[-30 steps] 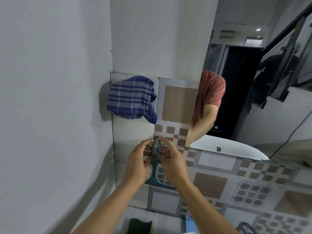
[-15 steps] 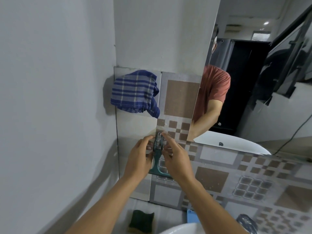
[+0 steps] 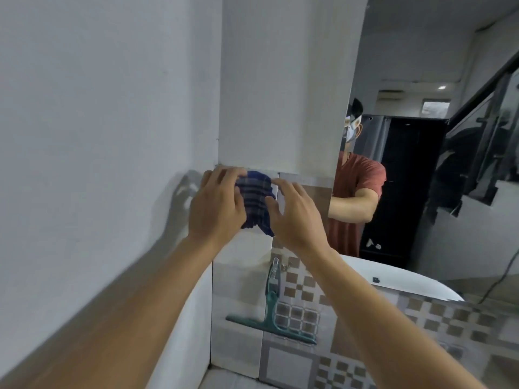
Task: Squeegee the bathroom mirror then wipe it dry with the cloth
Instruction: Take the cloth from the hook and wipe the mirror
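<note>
At the centre of the frame, a blue checked cloth [image 3: 255,202] hangs bunched against the top edge of the tiled wall [image 3: 238,276], just below the white wall [image 3: 280,80], and both hands are raised to it. On the cloth's left side the left hand [image 3: 216,209] has its fingers curled over the upper corner and its thumb pressed into the fabric, so it grips the cloth. On the cloth's right side the right hand [image 3: 295,217] is spread, fingers apart and reaching past the cloth's top edge; its thumb seems to lie against the fabric, though motion blur makes the contact hard to judge. Lower centre, well below the hands, the teal squeegee [image 3: 271,307] hangs on the tiles with its handle up and its blade across the bottom, touched by neither hand. On the right half of the frame the mirror [image 3: 421,192] shows the reflected red shirt [image 3: 356,181] and one bent arm
</note>
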Demonstrator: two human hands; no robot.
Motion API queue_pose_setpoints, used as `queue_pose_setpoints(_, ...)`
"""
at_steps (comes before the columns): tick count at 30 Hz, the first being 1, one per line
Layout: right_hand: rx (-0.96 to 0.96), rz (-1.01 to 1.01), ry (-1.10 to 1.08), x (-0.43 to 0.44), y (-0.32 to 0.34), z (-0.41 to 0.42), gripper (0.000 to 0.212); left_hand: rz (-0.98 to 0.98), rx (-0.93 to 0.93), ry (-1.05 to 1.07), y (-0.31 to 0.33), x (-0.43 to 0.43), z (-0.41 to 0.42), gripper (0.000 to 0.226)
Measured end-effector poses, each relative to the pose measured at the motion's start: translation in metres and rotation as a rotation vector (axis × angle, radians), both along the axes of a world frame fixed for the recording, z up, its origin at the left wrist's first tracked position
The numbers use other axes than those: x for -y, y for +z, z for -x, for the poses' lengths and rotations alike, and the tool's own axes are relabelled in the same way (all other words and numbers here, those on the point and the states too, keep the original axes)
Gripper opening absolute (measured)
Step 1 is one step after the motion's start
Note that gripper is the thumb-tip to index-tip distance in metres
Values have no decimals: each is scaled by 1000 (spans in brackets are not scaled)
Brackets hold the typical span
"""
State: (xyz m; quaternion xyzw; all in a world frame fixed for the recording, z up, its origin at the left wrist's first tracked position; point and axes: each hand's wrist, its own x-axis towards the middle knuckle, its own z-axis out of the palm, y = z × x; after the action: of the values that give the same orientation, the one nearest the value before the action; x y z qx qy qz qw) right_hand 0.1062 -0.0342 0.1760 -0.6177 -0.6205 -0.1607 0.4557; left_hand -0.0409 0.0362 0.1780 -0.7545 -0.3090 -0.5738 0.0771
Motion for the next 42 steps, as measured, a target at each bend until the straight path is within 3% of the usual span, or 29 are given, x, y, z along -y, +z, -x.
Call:
queue_pose_setpoints(4,57,128,-19,-17,35,5,47,130,-344,213,28,-11,11,48)
queue_pose_setpoints(6,63,214,-25,-24,42,6,44,156,-396,196,31,-15,11,46)
queue_pose_setpoints(11,39,270,-29,-31,46,7,15,157,-330,109,29,-17,6,36)
queue_pose_setpoints(20,-96,183,34,-16,45,-2,4,181,-229,61,44,-8,1,29)
queue_pose_setpoints(24,-166,235,128,0,52,-6,11,169,-181,-44,53,4,0,18)
queue_pose_setpoints(29,-477,281,287,27,66,-15,45,200,-169,-193,67,20,-1,19)
queue_pose_setpoints(34,-521,286,323,57,78,-32,41,404,-256,-331,80,42,-9,22)
queue_pose_setpoints(38,-510,244,355,86,88,-46,37,822,-291,-532,96,63,-20,51)
queue_pose_setpoints(40,-533,217,372,102,92,-54,37,962,-278,-648,105,74,-25,41)
queue_pose_setpoints(42,-575,172,375,117,98,-62,34,972,-293,-710,115,85,-31,30)
